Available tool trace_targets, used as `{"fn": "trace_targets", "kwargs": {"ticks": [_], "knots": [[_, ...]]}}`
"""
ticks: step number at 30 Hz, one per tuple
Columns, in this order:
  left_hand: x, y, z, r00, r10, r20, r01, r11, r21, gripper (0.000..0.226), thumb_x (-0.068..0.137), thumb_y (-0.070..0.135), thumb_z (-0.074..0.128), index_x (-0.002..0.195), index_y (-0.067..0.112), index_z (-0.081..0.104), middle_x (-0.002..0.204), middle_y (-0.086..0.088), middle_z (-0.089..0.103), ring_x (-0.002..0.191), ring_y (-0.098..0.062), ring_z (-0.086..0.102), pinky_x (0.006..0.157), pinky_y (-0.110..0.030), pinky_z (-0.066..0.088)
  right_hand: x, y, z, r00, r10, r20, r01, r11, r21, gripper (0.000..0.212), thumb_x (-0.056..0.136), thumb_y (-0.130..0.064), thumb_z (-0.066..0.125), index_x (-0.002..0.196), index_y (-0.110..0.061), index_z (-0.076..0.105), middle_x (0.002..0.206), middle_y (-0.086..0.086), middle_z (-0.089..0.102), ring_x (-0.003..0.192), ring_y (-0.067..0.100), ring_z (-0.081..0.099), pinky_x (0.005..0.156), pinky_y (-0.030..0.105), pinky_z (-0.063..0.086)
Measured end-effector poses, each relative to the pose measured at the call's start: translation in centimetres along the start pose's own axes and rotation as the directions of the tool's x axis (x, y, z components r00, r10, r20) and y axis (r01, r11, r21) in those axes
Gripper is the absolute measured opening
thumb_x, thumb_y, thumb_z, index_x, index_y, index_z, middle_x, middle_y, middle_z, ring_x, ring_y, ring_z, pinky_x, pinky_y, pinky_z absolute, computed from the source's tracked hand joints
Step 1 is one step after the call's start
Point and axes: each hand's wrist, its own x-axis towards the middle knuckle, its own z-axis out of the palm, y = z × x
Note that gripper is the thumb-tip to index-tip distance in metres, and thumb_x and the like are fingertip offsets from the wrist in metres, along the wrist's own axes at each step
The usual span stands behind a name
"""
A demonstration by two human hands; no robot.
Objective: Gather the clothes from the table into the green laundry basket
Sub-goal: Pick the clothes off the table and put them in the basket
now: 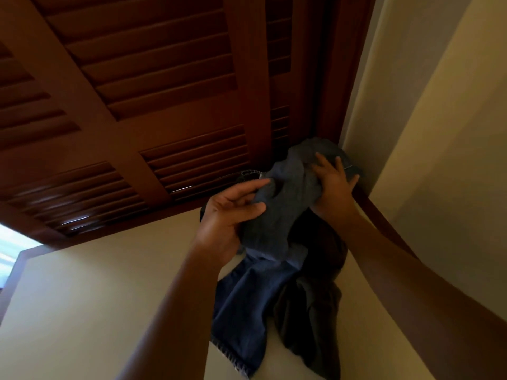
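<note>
We see a bunch of blue denim jeans (274, 215) held up in the air between both hands. The left hand (233, 212) grips the crumpled cloth from the side, with its fingers curled over a fold. The right hand (332, 182) clasps the top of the bunch, its fingers spread and bent round the fabric. The denim looks coarse and heavy. One leg hangs down below the left hand and ends in a frayed hem (233, 363), which the bottom edge partly cuts off.

Below the right hand hangs a dark brownish garment (310, 311), soft and limp. It is in shadow, so we cannot tell what kind of garment it is or which hand carries it.

Beyond the hands stand slatted doors (137, 91) of reddish-brown wood, blurred low on the left. A smooth cream wall (439, 133) lies just past the right hand, with open room under both forearms.
</note>
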Motion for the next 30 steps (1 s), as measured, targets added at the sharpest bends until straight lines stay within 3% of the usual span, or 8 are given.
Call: {"fn": "trace_targets", "kwargs": {"ticks": [2,4,7,10,14,17,21,30], "knots": [[-0.9,0.3,0.1,0.980,0.124,-0.152,-0.129,0.991,-0.019,0.041,0.082,-0.008,0.065,0.121,0.004,0.070,0.109,-0.012,0.076,0.112,-0.031,0.070,0.100,-0.047,0.057,-2.4,-2.6,-1.7,0.995,0.061,-0.082,-0.004,0.824,0.567,0.029,0.096,-0.020,0.068,0.124,-0.014,0.068,0.129,0.008,0.068,0.126,0.038,0.058,0.106,0.067,0.042],[-1.5,0.3,0.3,0.927,0.222,-0.302,-0.228,0.974,0.017,0.038,0.089,-0.008,0.064,0.124,0.007,0.068,0.107,-0.009,0.077,0.112,-0.029,0.071,0.101,-0.050,0.055,-4.8,-4.5,-3.3,0.992,0.071,0.104,-0.125,0.573,0.810,0.018,0.101,-0.010,0.061,0.101,-0.026,0.070,0.097,-0.007,0.075,0.095,0.020,0.070,0.089,0.042,0.059],[-2.0,-0.4,1.1,0.880,0.304,-0.365,-0.270,0.952,0.142,0.035,0.098,-0.006,0.061,0.119,0.019,0.070,0.109,-0.006,0.076,0.109,-0.025,0.071,0.099,-0.050,0.057,-7.1,-4.0,-4.4,0.892,-0.210,0.400,-0.116,0.749,0.653,0.033,0.099,-0.013,0.065,0.104,-0.045,0.059,0.101,-0.028,0.062,0.096,-0.004,0.059,0.083,0.014,0.047],[-2.3,-1.3,2.0,0.850,0.353,-0.391,-0.199,0.903,0.381,0.029,0.100,0.010,0.066,0.116,0.033,0.073,0.114,-0.002,0.073,0.110,-0.022,0.071,0.097,-0.051,0.058,-8.4,-1.7,-5.0,0.737,-0.182,0.651,-0.080,0.933,0.351,0.051,0.085,-0.012,0.081,0.114,-0.045,0.056,0.109,-0.028,0.060,0.101,-0.006,0.058,0.088,0.015,0.046],[-1.6,-2.9,3.0,0.944,0.266,-0.196,-0.051,0.704,0.708,0.066,0.087,0.059,0.073,0.146,0.042,0.050,0.150,0.009,0.047,0.137,-0.013,0.048,0.114,-0.042,0.044,-8.9,0.1,-5.5,0.908,-0.025,0.417,-0.229,0.805,0.547,0.080,0.061,-0.005,0.060,0.135,-0.034,0.059,0.127,-0.001,0.066,0.118,0.022,0.062,0.084,0.032,0.053],[0.3,-5.2,3.9,1.000,-0.003,-0.001,0.003,0.466,0.885,0.122,0.066,0.082,0.074,0.160,0.051,0.004,0.172,0.009,-0.004,0.159,-0.023,0.004,0.124,-0.058,0.023,-8.9,1.7,-5.2,0.921,0.049,0.387,-0.324,0.650,0.687,0.069,0.090,-0.016,0.057,0.153,-0.036,0.041,0.158,0.000,0.042,0.142,0.021,0.043,0.110,0.038,0.042],[2.6,-8.5,5.7,0.970,-0.240,0.035,-0.038,-0.006,0.999,0.143,0.058,0.090,0.072,0.151,0.053,-0.031,0.163,0.002,-0.042,0.151,-0.037,-0.035,0.115,-0.080,-0.002,-9.8,2.2,-5.2,0.950,0.019,0.313,-0.153,0.900,0.408,0.075,0.093,-0.081,0.026,0.159,-0.049,0.011,0.169,-0.020,0.007,0.156,0.006,0.003,0.127,0.047,0.003],[5.2,-13.1,7.6,0.883,-0.460,-0.093,0.008,-0.182,0.983,0.140,0.051,0.094,0.070,0.145,0.065,-0.028,0.168,0.003,-0.032,0.152,-0.052,-0.020,0.102,-0.091,0.003,-10.1,5.6,-4.1,0.954,-0.082,0.288,0.094,0.995,-0.026,0.095,0.080,-0.095,0.011,0.159,-0.046,-0.012,0.169,-0.016,-0.015,0.153,0.008,-0.023,0.123,0.053,-0.017]]}}
